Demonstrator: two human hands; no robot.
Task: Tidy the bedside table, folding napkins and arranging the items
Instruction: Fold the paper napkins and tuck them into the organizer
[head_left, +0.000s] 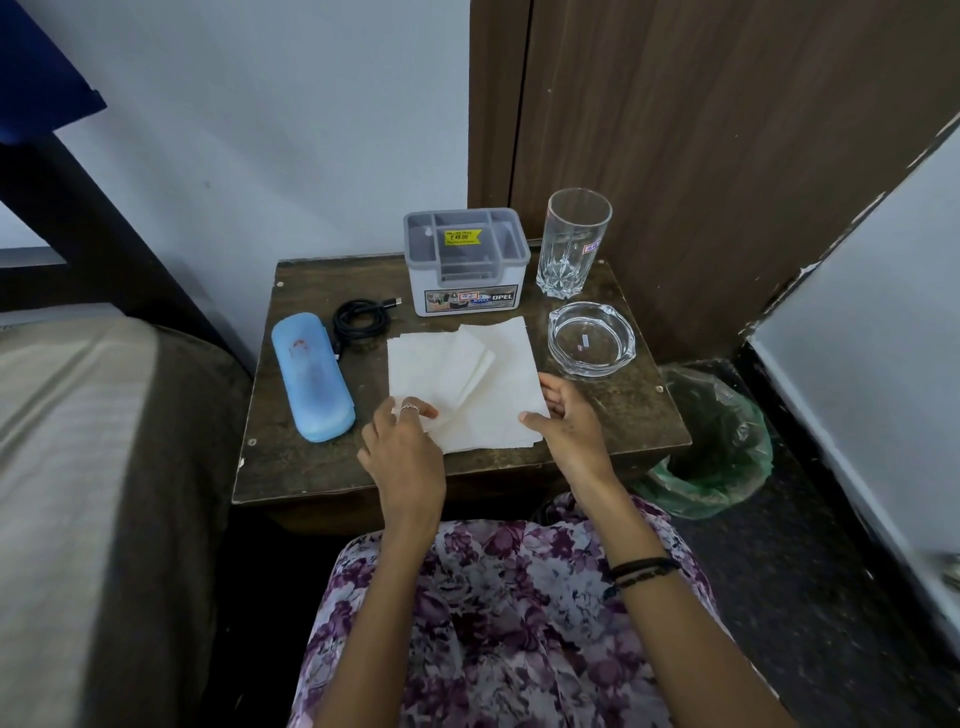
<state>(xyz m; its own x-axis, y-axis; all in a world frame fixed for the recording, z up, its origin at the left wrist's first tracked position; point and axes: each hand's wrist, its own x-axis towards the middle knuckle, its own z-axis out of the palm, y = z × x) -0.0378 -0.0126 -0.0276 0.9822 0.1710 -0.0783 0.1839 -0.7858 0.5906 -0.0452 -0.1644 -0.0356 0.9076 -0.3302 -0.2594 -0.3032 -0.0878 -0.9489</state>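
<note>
Several paper napkins (462, 384) are pinched by the left hand (402, 441) and right hand (563, 415); at two o'clock, the glass ashtray (592, 338) could be pushed by a wide fold.

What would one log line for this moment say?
left hand: on napkins | right hand: at their right edge | glass: upright

White paper napkins (467, 384): near-left and near-right corners covered by the left hand (402, 447) and right hand (563, 415)
Grey plastic compartment organiser (465, 260): small print on yellow price sticker and front label mostly unreadable
Black coiled cable (358, 319): near end hidden behind the light-blue oblong plastic case (311, 382)
Green plastic-lined bin (711, 447): left part hidden by the dark wooden bedside table (623, 410)
</note>
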